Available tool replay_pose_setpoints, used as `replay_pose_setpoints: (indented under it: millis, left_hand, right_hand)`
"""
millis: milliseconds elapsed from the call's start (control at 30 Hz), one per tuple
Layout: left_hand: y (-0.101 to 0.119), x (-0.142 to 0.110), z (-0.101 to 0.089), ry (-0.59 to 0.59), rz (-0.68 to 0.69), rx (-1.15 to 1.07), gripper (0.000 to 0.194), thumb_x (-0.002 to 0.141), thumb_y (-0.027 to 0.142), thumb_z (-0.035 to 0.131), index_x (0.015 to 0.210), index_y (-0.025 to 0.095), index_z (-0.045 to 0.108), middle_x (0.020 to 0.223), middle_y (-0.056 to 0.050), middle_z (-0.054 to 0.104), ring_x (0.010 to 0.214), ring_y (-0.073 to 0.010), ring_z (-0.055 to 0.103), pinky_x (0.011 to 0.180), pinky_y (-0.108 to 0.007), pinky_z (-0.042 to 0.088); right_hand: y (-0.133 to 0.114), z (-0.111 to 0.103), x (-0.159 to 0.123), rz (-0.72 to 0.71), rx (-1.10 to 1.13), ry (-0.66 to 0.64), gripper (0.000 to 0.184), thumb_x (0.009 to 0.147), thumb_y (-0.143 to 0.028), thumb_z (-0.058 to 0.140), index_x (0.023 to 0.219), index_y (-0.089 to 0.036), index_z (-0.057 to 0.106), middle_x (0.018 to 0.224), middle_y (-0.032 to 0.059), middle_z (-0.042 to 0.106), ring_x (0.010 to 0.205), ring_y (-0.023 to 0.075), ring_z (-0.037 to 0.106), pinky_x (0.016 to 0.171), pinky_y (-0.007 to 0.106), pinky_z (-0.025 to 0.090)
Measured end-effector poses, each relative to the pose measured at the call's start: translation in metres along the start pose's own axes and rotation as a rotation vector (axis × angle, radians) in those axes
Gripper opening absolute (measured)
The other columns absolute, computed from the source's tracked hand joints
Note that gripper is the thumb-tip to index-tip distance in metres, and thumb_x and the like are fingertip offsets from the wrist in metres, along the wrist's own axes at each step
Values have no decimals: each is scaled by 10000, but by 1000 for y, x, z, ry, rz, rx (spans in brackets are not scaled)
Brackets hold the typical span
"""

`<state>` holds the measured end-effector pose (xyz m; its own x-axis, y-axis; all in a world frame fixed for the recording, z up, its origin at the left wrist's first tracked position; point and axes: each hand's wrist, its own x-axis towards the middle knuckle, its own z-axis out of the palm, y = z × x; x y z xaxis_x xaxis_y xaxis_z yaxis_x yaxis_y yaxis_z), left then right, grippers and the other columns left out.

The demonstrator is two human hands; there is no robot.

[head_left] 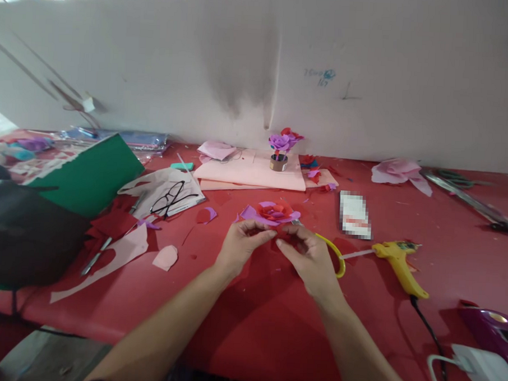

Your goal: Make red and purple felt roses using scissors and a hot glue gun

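My left hand (245,246) and my right hand (310,257) meet above the red table, fingertips pinched close together. A small reddish piece may be between them, but it blends with the tabletop and I cannot make it out. Just beyond the fingers lies a paper flower (275,211) with red inner petals and purple outer ones. Next to my right hand, a yellow looped handle (341,264) shows, probably of scissors, the rest hidden by the hand. A yellow glue gun (398,264) rests farther right, a glue stick (358,254) poking from its back.
A small pot of paper flowers (279,162) stands on pink paper sheets (238,176) at the back. Left are eyeglasses (173,201), paper scraps (166,258), a green board (94,178) and a dark bag (28,237). A phone (355,214) and white charger (482,369) lie right.
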<state>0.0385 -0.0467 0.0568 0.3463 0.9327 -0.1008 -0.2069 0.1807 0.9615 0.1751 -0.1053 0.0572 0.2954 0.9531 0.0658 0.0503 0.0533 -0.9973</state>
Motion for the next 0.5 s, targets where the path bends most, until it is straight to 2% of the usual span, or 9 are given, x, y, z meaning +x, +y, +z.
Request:
replay_pose_setpoints:
  millis: [133, 333, 500]
  left_hand:
    - [3, -1, 0, -9, 9, 55, 157, 662, 291, 758, 729, 161, 701, 716, -5, 663, 691, -118, 571, 726, -264, 449]
    - [3, -1, 0, 15, 46, 184, 150, 693, 296, 724, 772, 169, 731, 753, -21, 693, 714, -139, 583, 728, -274, 447]
    - [3, -1, -1, 7, 26, 181, 140, 672, 296, 738, 714, 162, 735, 708, -20, 694, 685, -139, 578, 717, -278, 442]
  right_hand:
    - [-3, 2, 0, -11, -77, 23, 218, 686, -257, 720, 887, -209, 654, 884, 37, 690, 829, 207, 628, 802, 362, 480]
    - [-3, 1, 1, -13, -146, 29, 185, 710, -258, 675, 886, -202, 675, 887, 49, 700, 823, 211, 627, 774, 360, 472]
    - [-2, 2, 1, -40, -170, 18, 174, 712, -260, 675, 874, -196, 664, 868, 44, 703, 808, 203, 636, 781, 356, 486]
